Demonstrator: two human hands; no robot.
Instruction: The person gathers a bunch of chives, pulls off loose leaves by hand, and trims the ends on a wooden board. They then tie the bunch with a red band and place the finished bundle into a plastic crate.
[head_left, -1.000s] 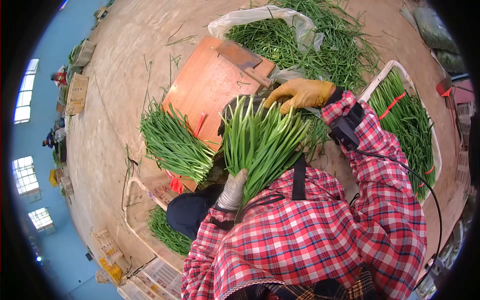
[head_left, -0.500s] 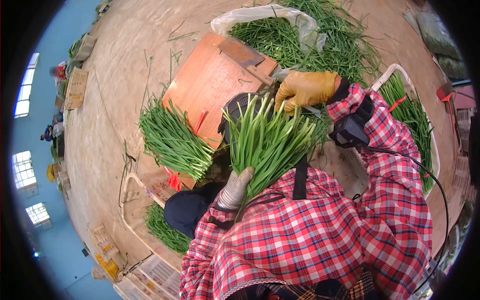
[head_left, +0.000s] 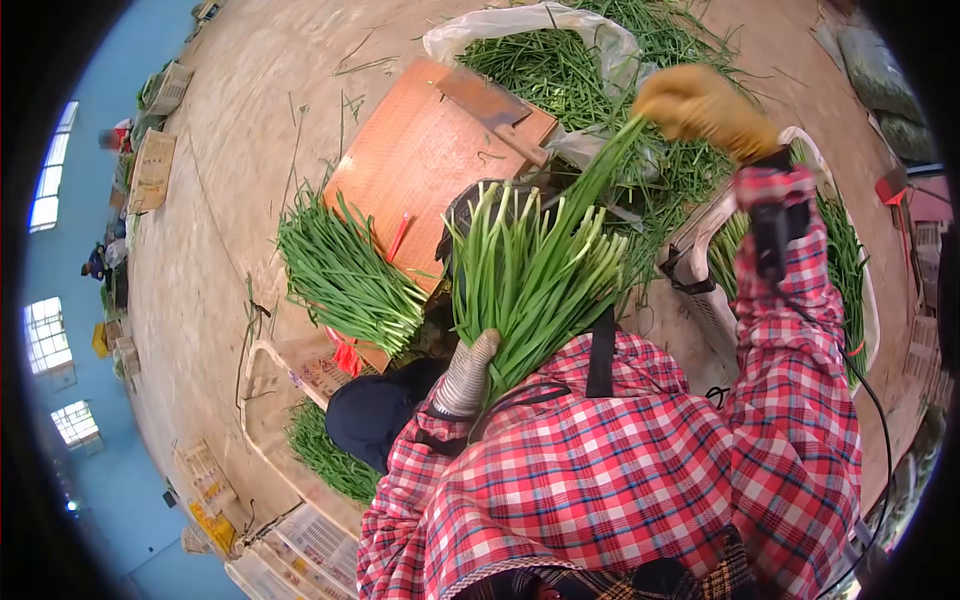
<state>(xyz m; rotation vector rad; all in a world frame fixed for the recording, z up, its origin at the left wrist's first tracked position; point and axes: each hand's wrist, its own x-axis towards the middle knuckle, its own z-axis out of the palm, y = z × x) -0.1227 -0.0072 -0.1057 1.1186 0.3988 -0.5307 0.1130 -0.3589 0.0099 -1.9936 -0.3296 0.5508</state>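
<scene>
My left hand (head_left: 466, 375), in a grey striped glove, is closed around a thick bunch of garlic chives (head_left: 535, 290) against my lap, with the pale cut ends pointing away from me. My right hand (head_left: 705, 112), in a yellow glove and smeared by motion, grips the end of a few chive stalks (head_left: 607, 165) stretched up and right out of the bunch. Another bunch of chives (head_left: 350, 280) lies on the near left edge of an orange board (head_left: 400, 150). On that board's far edge rests a cleaver (head_left: 490, 110) with a wooden handle.
A white plastic bag (head_left: 480, 35) of loose chives lies beyond the board, with more heaped to its right. Crates of chives stand at my right (head_left: 868, 290) and left (head_left: 260, 400). A red strip (head_left: 401, 238) lies on the board. A black cable (head_left: 880, 400) runs by my right arm.
My right hand has moved up and right from the bunch's cut ends, drawing a few chive stalks out with it. My left hand still holds the bunch in nearly the same place.
</scene>
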